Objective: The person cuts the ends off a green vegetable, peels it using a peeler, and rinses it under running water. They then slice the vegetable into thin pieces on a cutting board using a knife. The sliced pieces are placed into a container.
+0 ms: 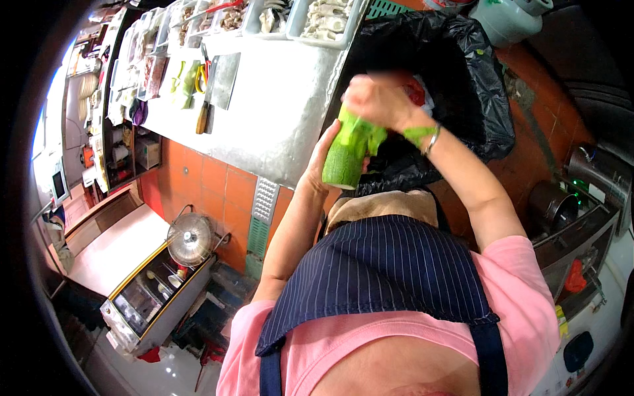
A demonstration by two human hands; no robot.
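Note:
A green gourd (343, 163) is in my left hand (317, 166), held over a bin lined with a black plastic bag (483, 99). Its lower part keeps a darker, speckled skin, while the upper part is paler. Loose strips of green peel (376, 138) hang at its side. My right hand (379, 101) is curled at the gourd's upper end and blurred. Whether it grips a tool is hidden. Another strip of peel (418, 132) clings to my right wrist beside a metal bangle (433, 140).
On the steel table (277, 99) at left lie a cleaver (223, 81), yellow-handled scissors (200, 79) and pale green vegetables (187, 84). Food trays (327, 22) line its far side. A gas cylinder (510, 22) stands beyond the bin. A fan (190, 239) is at lower left.

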